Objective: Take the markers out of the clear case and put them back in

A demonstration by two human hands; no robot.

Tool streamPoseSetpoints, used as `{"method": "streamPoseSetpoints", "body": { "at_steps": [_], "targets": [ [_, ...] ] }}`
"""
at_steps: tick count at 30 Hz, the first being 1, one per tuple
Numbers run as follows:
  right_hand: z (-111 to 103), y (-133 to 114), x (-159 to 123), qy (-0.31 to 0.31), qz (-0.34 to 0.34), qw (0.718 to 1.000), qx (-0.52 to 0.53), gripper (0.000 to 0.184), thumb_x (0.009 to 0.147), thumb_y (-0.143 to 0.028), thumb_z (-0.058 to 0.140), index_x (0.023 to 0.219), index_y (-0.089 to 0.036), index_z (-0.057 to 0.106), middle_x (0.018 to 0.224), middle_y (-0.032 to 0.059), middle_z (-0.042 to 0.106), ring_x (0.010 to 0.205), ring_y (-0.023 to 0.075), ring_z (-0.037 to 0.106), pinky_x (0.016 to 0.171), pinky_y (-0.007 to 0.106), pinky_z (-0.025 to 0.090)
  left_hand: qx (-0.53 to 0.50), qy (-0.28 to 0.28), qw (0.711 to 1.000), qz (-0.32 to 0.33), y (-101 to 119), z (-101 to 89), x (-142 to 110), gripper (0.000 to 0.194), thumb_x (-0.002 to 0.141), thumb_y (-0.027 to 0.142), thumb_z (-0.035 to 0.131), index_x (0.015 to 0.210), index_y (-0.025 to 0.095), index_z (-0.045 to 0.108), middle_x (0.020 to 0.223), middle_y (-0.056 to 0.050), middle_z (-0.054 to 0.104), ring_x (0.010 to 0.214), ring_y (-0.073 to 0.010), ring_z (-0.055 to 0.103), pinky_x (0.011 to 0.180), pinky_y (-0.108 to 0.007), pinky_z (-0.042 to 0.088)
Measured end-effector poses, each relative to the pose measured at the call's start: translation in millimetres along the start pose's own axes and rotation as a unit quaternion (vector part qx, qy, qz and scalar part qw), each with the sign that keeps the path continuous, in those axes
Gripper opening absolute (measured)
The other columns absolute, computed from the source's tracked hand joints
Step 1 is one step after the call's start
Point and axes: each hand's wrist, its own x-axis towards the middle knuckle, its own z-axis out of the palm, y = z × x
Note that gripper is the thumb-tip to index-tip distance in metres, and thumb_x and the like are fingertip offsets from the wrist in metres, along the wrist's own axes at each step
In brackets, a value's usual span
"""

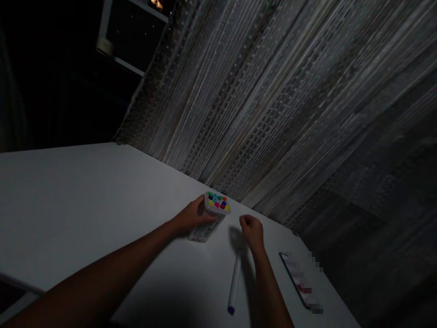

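My left hand (194, 216) is wrapped around a clear plastic case of markers (209, 224), thumb on the far side and fingers across the front. The case stands slightly tilted on the white table, and several bright coloured marker ends (218, 201) show at its top. To the right of the case, my right hand (251, 230) hovers above the table with its fingers curled together; whatever they may hold is hidden. Below that hand lies a white marker (234, 284) with a purple end toward me, touched by neither hand.
A phone-like flat object (294, 280), partly pixelated, lies at the right of the white table (85, 196). Behind the table's far edge hangs a grey string curtain (246, 100). A pale frame (129, 66) stands in the dark at upper left.
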Motion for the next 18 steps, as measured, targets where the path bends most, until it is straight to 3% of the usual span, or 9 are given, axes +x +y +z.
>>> {"method": "streamPoseSetpoints", "body": {
  "at_steps": [4,11,15,18],
  "targets": [
    [12,40,-13,-0.075,0.092,0.982,-0.147,0.025,0.080,-0.030,0.045,0.075,-0.018,0.065,0.082,0.0091,0.069,0.079,0.0207,0.063,0.062,0.027,0.039,0.010,0.013,1.000,-0.008,-1,1.2,0,0.070,0.058,0.036,0.077,0.116,0.014,0.046,0.112,-0.012,0.061,0.099,-0.0240,0.059,0.090,-0.039,0.047],
    [-3,49,-18,-0.179,0.143,0.948,-0.221,0.036,0.071,-0.050,0.055,0.082,-0.017,0.063,0.088,0.0111,0.067,0.080,0.0228,0.062,0.059,0.028,0.037,0.047,0.030,0.998,-0.009,-4,1.9,1,0.066,0.058,0.038,0.077,0.112,0.014,0.048,0.110,-0.010,0.061,0.097,-0.0228,0.060,0.086,-0.036,0.049],
    [7,48,-21,-0.243,0.107,0.944,-0.195,0.021,0.064,-0.032,0.060,0.077,-0.016,0.062,0.080,0.0079,0.066,0.071,0.0184,0.060,0.056,0.025,0.034,0.053,0.029,0.998,-0.001,-6,1.1,2,0.065,0.059,0.038,0.076,0.112,0.014,0.047,0.110,-0.011,0.061,0.098,-0.0230,0.059,0.089,-0.037,0.047],
    [19,44,-23,-0.217,0.079,0.957,-0.175,0.016,0.060,-0.023,0.058,0.074,-0.017,0.062,0.073,0.0053,0.065,0.064,0.0155,0.057,0.053,0.024,0.032,0.055,0.032,0.998,-0.002,-6,0.9,2,0.066,0.058,0.039,0.076,0.112,0.014,0.047,0.110,-0.011,0.061,0.097,-0.0235,0.059,0.087,-0.037,0.048]
  ]
}}
